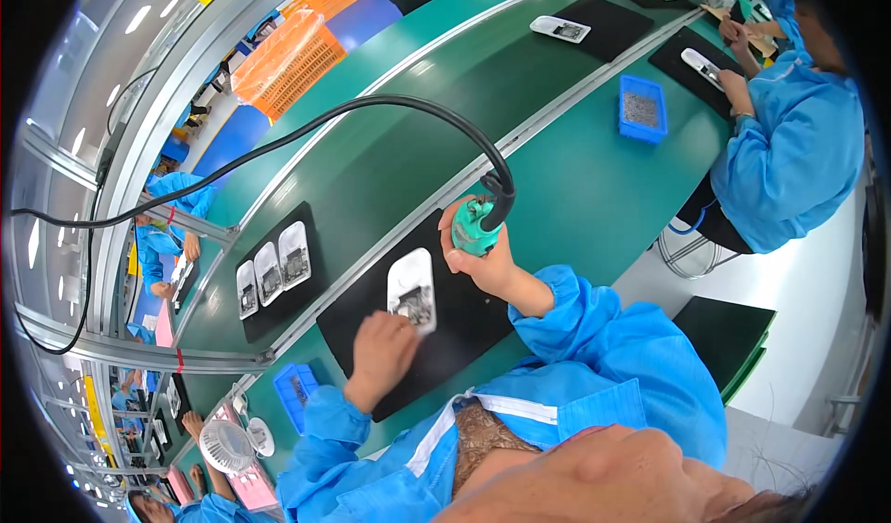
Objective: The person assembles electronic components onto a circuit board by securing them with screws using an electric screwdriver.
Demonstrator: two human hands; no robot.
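A white plastic housing (411,286) with dark and metallic parts inside lies on a black mat (464,323) in front of me. My left hand (382,351) is at its near end, fingers curled together over the parts. Those fingertips are slightly blurred, and what they pinch is hidden. Just beyond and right of the housing, my right hand (481,256) is wrapped round a green corded electric screwdriver (475,229). Its tip is out of sight behind the hand. From its top a thick black cable (371,101) arches away to the left.
Several filled white housings (269,272) rest on a dark mat across the metal rail. A blue bin (295,391) of small parts stands by my left sleeve, another blue bin (642,110) farther right. A co-worker (789,142) sits at the right. A small white fan (227,446) is lower left.
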